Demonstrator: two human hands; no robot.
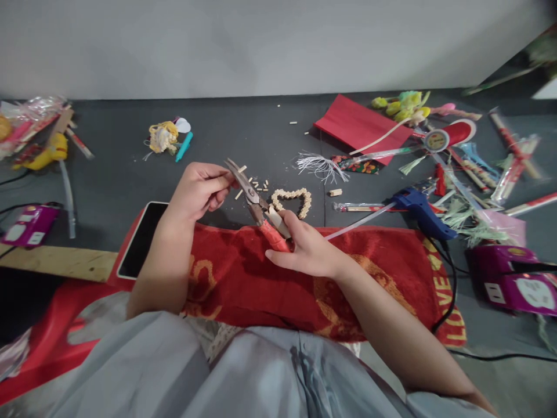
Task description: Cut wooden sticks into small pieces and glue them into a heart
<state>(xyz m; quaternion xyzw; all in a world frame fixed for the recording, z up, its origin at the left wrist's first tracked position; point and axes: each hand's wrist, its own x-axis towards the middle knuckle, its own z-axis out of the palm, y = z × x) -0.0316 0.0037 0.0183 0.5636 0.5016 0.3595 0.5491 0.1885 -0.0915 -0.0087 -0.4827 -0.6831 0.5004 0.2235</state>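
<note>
My right hand (304,247) is closed around the handles of a pair of scissors (251,194), one handle wrapped in red. The blades point up and to the left, parted around a short pale stick (241,169). My left hand (209,186) is pinched at the stick's near end, beside the blades. Just beyond the scissors, several small cut stick pieces (260,186) lie on the dark table. A heart-shaped outline of pale pieces (310,200) rests to the right of the scissors, and a small bundle of pieces (335,193) is farther right.
A red towel (261,273) covers the near edge. To the right are a blue glue gun (422,212), red paper (361,125), a ribbon spool (452,136) and a purple box (513,278). A phone (141,241), teal marker (184,147) and yellow glue gun (52,152) are left.
</note>
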